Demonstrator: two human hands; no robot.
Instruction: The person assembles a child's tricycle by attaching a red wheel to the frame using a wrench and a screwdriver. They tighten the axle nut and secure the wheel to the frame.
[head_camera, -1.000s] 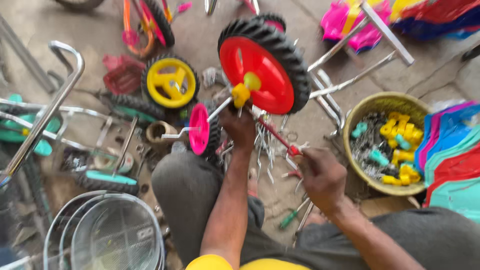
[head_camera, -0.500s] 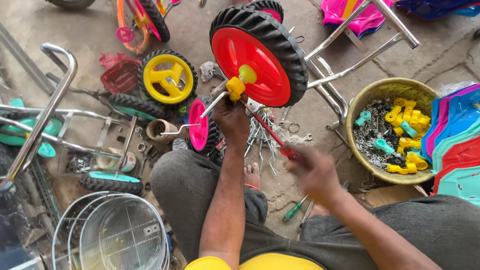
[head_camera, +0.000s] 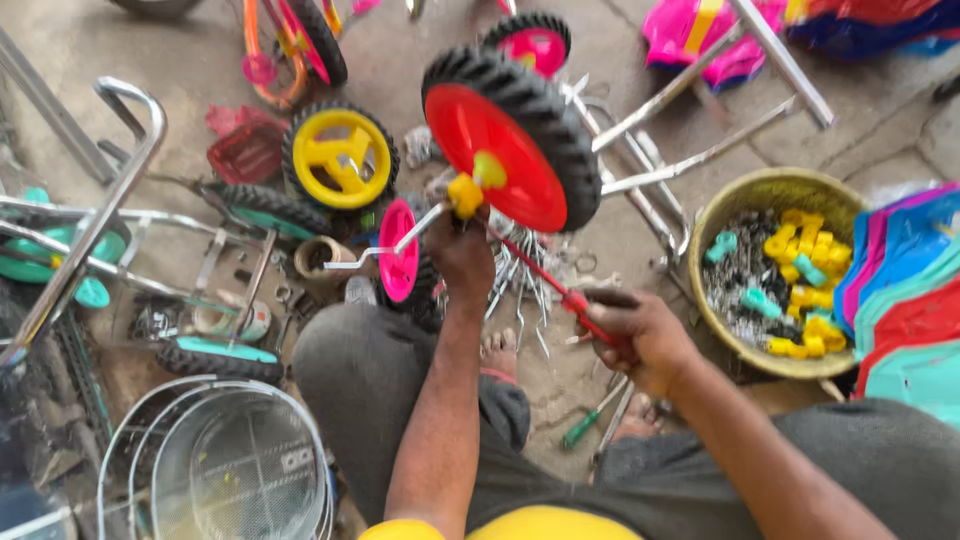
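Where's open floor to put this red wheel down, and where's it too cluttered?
Bare concrete shows at top left, between the chrome handlebar and the orange frame, and at upper right, above the yellow basin beside the chrome tubes. Crowded: loose metal parts under the red wheel, and around the yellow wheel and wire baskets.

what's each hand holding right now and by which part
The left hand grips the red wheel assembly at its axle, just below the yellow cap. The right hand holds a red-handled tool by its handle end.
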